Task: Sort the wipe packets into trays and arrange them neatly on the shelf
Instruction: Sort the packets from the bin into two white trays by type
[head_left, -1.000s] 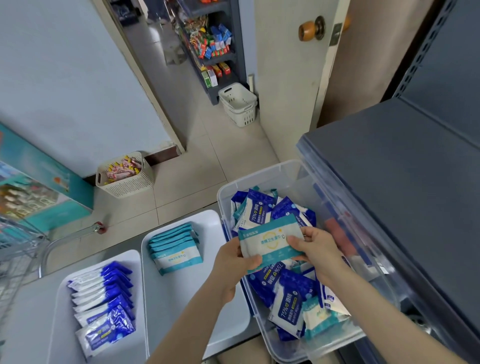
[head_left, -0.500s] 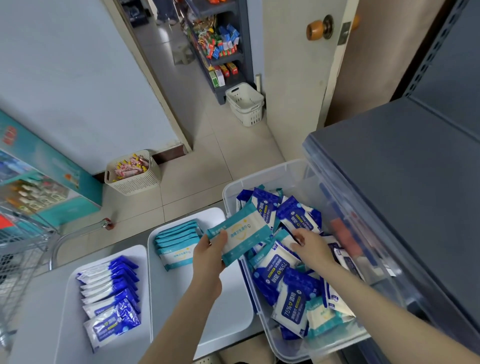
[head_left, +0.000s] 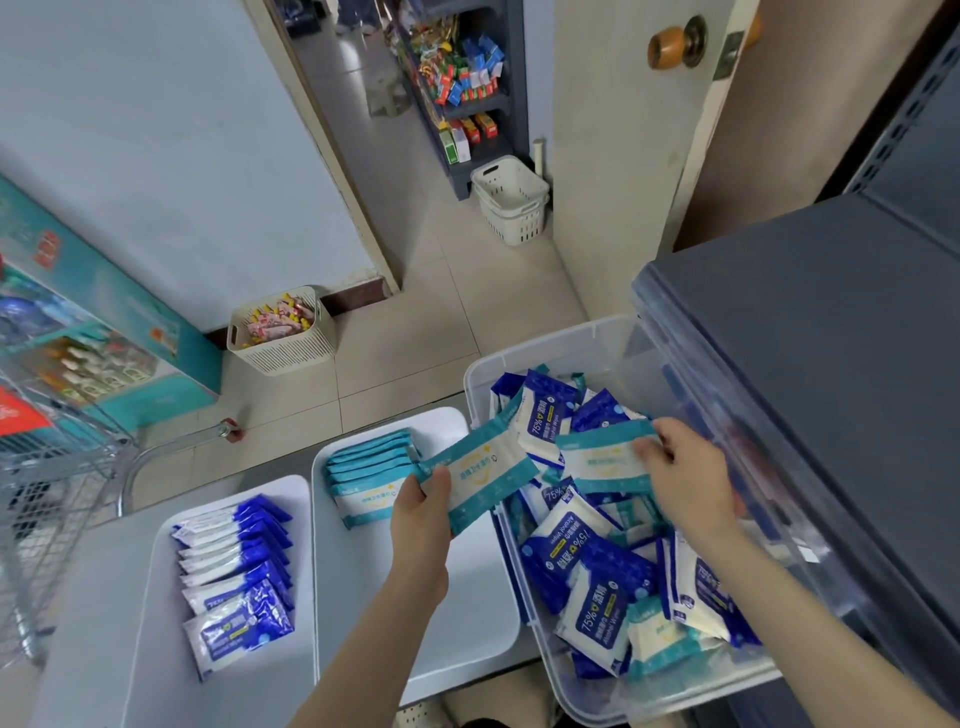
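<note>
Dark blue packets (head_left: 236, 571) are lying in the left tray (head_left: 150, 639). Our left hand (head_left: 421, 519) is gripping a teal packet (head_left: 483, 475) over the middle tray (head_left: 363, 613), by its right edge. Our right hand (head_left: 691, 483) is pinching another teal packet (head_left: 602, 457) with its fingers (head_left: 662, 431) inside the clear bin (head_left: 524, 358).

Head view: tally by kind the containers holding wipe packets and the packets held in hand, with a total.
White rectangular plastic trays: 2
Clear plastic storage bin: 1
Teal-and-white wipe packets held: 2, one in the left hand, one in the right hand
Total: 5
</note>
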